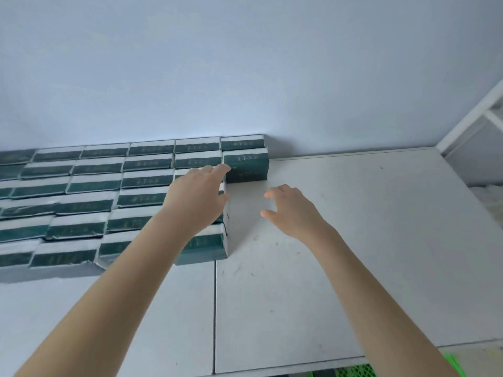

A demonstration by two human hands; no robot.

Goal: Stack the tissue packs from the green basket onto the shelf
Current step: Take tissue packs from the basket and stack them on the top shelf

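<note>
Many dark-green and white plastic-wrapped tissue packs (pixel 147 180) lay in tight rows on the flat white shelf (pixel 353 213), filling its left part back to the pale blue wall (pixel 245 63), while the right part lay bare. Two packs (pixel 245 159) started a fresh column at the back, the nearer one standing just past the left fingertips, its front face in shadow. Only a sliver of the green plastic basket (pixel 353 372) showed below the shelf's front edge, so its contents could not be judged. The likeliest trouble, as I judged it, was at the block's right edge: the near corner pack (pixel 201 246) sat slightly skewed, and a careless push from the forearm crossing above it might have nudged it out of line or toward the seam between the shelf panels. A shove on the two back packs could likewise have tipped them, since nothing braced their right side. The left hand (pixel 198 197) was stretched forward, palm down, over the rightmost column, fingers loosely extended; whether it pressed on the packs beneath could not be told. The right hand (pixel 291 210) hovered over the bare shelf, its grip spread and empty, fingers curled slightly leftward toward the packs' edge. Both bare forearms reached up from the lower frame.
</note>
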